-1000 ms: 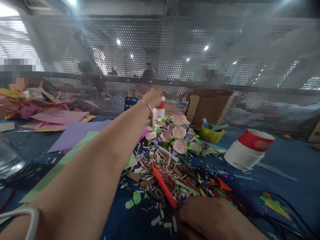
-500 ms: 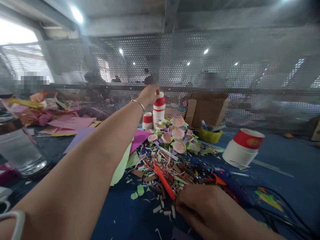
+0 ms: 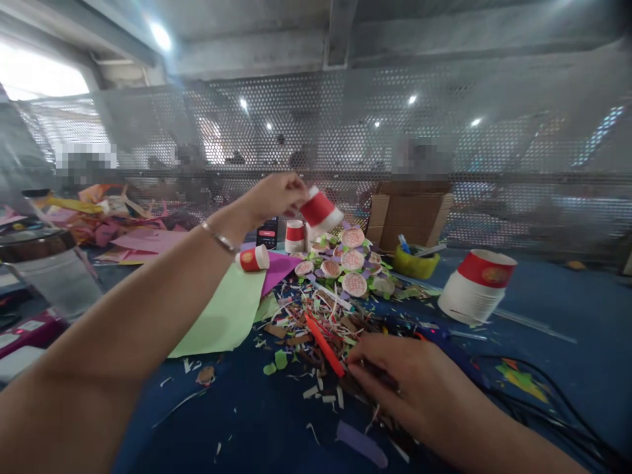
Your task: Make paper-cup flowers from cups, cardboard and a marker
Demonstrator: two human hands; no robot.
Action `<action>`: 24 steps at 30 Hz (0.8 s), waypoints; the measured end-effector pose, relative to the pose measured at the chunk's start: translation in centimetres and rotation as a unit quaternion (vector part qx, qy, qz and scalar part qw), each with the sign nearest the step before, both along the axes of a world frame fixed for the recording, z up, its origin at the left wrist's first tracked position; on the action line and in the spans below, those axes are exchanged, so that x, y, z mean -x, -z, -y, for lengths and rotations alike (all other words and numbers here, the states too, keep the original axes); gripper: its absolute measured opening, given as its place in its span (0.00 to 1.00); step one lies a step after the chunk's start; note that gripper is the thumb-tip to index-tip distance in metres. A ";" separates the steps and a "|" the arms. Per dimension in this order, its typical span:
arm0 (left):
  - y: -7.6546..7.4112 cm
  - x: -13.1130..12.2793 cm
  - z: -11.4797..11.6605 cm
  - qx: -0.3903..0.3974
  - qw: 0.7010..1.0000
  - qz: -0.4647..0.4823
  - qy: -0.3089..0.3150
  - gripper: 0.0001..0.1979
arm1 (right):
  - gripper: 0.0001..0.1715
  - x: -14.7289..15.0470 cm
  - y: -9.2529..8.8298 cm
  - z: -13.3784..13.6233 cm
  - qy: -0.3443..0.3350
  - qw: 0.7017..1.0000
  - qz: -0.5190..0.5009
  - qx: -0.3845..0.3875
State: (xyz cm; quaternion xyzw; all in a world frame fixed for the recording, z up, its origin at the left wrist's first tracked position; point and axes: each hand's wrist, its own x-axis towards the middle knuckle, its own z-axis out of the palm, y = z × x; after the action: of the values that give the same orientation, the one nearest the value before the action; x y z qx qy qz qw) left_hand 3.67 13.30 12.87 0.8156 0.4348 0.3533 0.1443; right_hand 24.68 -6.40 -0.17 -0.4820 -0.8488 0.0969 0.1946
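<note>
Holding a red and white paper cup [image 3: 320, 210] in the air, the person's left hand [image 3: 274, 196] is stretching far over the table [image 3: 543, 309], near the mesh screen [image 3: 494, 131]. The fingers are pinching the cup at its bottom end, and the cup is tilting with its white part pointing down and to the right. It is hanging just above the paper flowers [image 3: 345, 263] and touching nothing under it.

One second ago this hand was only resting on the top of a small pile of cups at the same place. Half a second ago the top cup was already rising from the pile, upright. Now it is completely free and is leaning, so the hand is having it alone.

Another small cup [image 3: 253, 259] is now lying on its side on the green sheet [image 3: 222, 316]; I was not seeing it there before. One more cup [image 3: 295, 236] is standing upright behind.

The right hand [image 3: 395, 382] is lying flat on the heap of paper scraps [image 3: 316, 316], fingers spread, just beside the orange stick [image 3: 323, 343]. Earlier it was looking more curled. Whether something is under the palm, I cannot tell. A bigger stack of cups [image 3: 476, 286] is lying apart at the right.
</note>
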 end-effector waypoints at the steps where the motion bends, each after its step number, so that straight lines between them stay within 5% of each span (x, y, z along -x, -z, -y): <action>1: 0.9 0.6 1.7 0.034 0.999 -0.013 0.027 0.04 | 0.14 0.0 0.0 0.0 0.008 1.000 -0.023 -0.012; 4: 3.9 2.3 6.0 0.198 0.960 -0.078 0.180 0.10 | 0.15 0.1 -0.1 0.2 0.041 0.995 -0.068 -0.053; 9: 7.0 3.8 8.0 0.178 0.954 -0.130 0.204 0.12 | 0.14 0.7 0.0 0.5 0.025 0.995 -0.063 -0.070; 19: 5.3 4.8 9.1 -0.043 0.956 -0.226 0.183 0.06 | 0.14 0.6 0.3 0.2 -0.001 0.999 -0.020 -0.034; 22: 5.7 5.3 7.1 -0.043 0.949 -0.234 0.205 0.06 | 0.15 0.4 0.2 0.3 -0.009 1.000 -0.014 -0.022; 24: 6.2 6.4 4.4 -0.074 0.970 -0.187 0.132 0.08 | 0.15 0.4 0.1 0.3 -0.009 1.000 -0.011 -0.017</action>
State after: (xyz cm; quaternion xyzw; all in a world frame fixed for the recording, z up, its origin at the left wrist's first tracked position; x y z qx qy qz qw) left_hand -2.74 8.91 6.66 0.9260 0.3149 0.2031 0.0448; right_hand 24.29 -6.72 -0.25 -0.4702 -0.8523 0.0889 0.2113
